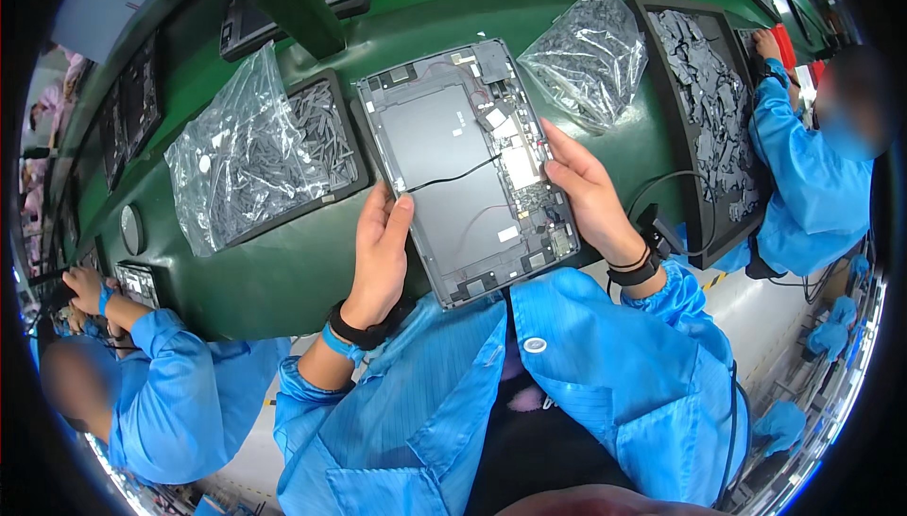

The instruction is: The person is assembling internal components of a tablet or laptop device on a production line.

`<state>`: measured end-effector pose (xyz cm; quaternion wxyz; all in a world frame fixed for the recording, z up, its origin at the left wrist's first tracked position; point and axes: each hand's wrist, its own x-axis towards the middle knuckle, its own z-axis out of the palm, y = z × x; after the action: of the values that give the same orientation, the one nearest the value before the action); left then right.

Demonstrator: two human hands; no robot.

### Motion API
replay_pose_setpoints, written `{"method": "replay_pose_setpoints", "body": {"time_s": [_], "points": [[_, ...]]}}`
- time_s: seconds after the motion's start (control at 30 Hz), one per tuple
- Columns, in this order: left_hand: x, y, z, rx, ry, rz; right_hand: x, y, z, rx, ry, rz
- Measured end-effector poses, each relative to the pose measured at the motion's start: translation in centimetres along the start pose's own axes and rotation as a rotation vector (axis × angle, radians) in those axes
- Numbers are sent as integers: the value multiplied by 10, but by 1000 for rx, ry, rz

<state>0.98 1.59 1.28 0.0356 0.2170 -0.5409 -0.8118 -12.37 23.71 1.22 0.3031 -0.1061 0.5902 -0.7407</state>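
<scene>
Between my two hands I hold an opened tablet housing [430, 138], its inside facing up. A large flat grey area fills its left part, and a circuit board [529, 176] runs down the right side. A black cable [453, 177] crosses the middle from the left rim to the board. My left hand [383, 242] grips the left edge, thumb on the rim. On the right edge my right hand [588, 185] has its thumb and fingers closed around the frame. The fingers beneath the housing are hidden.
A clear bag [236, 157] of small dark parts lies over a dark tray [354, 162] at left. Another bag [595, 58] and a tray [685, 176] of grey pieces are at right. A green post [283, 6] rises beyond. Co-workers in blue sit on both sides.
</scene>
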Motion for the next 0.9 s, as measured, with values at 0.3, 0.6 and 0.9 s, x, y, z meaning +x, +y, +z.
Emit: {"method": "replay_pose_setpoints", "body": {"time_s": [0.3,0.6,0.9], "points": [[-5,5,9,26,-95,112,85,-51,1,-310,29,-120],[-13,18,-8,319,-90,123,84,-59,16,77,-110,65],[93,149,45,1160,-309,342,70,-72,39,-184,-173,-106]]}}
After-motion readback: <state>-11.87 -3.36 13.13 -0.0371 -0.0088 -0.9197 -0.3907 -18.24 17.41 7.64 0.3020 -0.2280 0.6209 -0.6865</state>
